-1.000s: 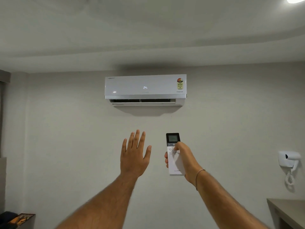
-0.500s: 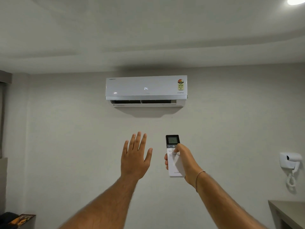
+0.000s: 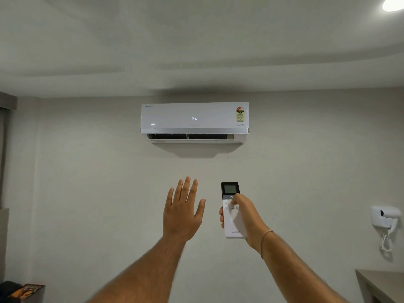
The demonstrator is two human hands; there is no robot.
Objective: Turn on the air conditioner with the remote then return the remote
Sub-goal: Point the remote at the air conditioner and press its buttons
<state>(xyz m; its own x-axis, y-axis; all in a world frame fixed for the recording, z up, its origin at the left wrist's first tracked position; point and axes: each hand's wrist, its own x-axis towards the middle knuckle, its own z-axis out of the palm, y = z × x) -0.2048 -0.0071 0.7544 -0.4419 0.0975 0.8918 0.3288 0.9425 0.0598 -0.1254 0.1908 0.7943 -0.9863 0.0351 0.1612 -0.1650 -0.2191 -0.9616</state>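
Head view shows your right hand (image 3: 247, 217) clasping the remote (image 3: 232, 212) aimed at the air conditioner (image 3: 194, 119), which reads 24 with its louver open, your left hand (image 3: 182, 212) spread empty, so returning the remote remains.

Dim, sharp view; glaring ceiling light (image 3: 393, 3) top right.

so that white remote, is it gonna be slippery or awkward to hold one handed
Probably not. The remote looks slim and rigid, and the right hand wraps it fully, thumb free on the buttons. It is likely light, held out at arm's length. Its smooth casing could be a little slick.
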